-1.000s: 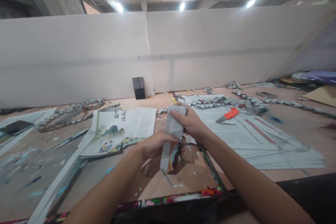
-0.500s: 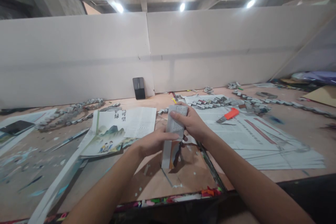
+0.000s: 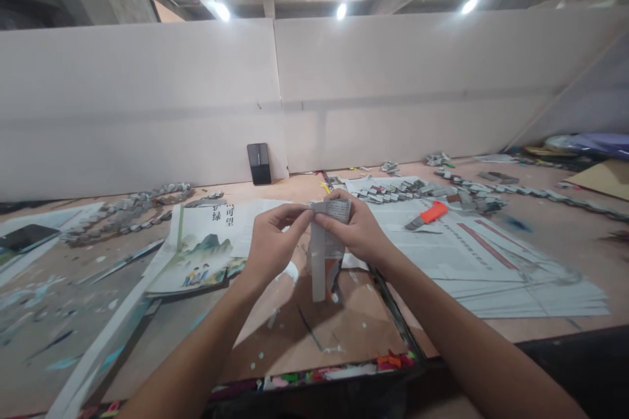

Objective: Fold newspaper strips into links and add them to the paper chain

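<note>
A folded strip of newspaper (image 3: 319, 268) hangs upright between my hands over the middle of the table. My left hand (image 3: 275, 236) pinches its upper left edge between thumb and fingertips. From the other side my right hand (image 3: 354, 226) is closed on the printed upper part, thumb in front and fingers behind. The strip's lower end dangles above the tabletop, with a darker printed flap partly showing behind it. Just left of my hands lies a newspaper page (image 3: 206, 252) with a mountain picture. An orange utility knife (image 3: 426, 215) rests on stacked newspaper sheets (image 3: 472, 268) to the right.
A phone (image 3: 259, 164) leans on the white partition (image 3: 147, 98); another phone (image 3: 29, 237) lies far left. Chains of folded paper links (image 3: 128, 213) spread left, with another paper chain (image 3: 398, 191) at right. Colourful scraps (image 3: 393, 360) fill the front edge gap.
My left hand has moved up from the strip's lower middle to its top edge. The paper has turned and its upper part is now folded over.
</note>
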Demonstrator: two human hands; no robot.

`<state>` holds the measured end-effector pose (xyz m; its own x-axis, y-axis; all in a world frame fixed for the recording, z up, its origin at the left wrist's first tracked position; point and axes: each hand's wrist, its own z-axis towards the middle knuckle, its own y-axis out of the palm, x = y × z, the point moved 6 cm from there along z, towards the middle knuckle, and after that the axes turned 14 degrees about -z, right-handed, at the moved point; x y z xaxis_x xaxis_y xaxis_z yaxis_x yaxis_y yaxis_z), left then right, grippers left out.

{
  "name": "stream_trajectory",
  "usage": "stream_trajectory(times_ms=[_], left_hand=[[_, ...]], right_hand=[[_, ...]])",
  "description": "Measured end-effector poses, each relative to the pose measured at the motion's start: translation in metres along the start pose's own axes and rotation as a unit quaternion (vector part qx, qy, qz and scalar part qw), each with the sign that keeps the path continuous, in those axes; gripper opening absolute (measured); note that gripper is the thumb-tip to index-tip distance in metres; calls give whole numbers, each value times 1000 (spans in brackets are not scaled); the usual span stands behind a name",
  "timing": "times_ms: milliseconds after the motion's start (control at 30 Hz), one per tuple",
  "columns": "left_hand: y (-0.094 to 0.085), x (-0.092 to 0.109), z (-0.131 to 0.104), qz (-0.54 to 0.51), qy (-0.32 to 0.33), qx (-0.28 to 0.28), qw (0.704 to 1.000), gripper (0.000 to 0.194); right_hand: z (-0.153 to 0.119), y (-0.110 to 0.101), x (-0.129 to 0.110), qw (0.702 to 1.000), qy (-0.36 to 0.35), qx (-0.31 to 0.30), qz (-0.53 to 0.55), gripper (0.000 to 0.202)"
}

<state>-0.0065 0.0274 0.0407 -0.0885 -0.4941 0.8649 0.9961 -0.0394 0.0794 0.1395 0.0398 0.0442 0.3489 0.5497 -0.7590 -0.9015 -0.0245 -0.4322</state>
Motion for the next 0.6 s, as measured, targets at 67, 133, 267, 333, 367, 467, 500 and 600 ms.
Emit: stream_trajectory(times_ms=[67, 133, 267, 333, 367, 467, 500, 600], left_hand=[[0, 1, 0, 1, 4, 1, 1000, 14], [-1, 1, 0, 1, 9, 3, 1000, 13], [-2, 3, -1, -1, 22, 8, 1000, 13], [-3, 5, -1, 1, 25, 16, 1000, 14], [-4, 5, -1, 3, 25, 21, 999, 14], [-5, 7, -2, -3, 29, 31, 999, 14], [-5, 7, -2, -7, 30, 33, 999, 14], [-5, 5, -2, -19, 25, 38, 999, 14]], right_hand=[[-1, 1, -1, 1000, 1, -2, 2, 19], [-2, 1, -3, 1000, 0, -2, 8, 19], [-3, 2, -1, 998, 16, 3, 66, 21], [-2, 1, 1, 994, 25, 23, 102, 23], [-2, -1, 1, 992, 28, 38, 114, 23], [-2, -4, 1, 989, 35, 79, 121, 25], [-2, -5, 1, 988, 37, 87, 119, 26], [-2, -4, -1, 988, 32, 93, 115, 26]])
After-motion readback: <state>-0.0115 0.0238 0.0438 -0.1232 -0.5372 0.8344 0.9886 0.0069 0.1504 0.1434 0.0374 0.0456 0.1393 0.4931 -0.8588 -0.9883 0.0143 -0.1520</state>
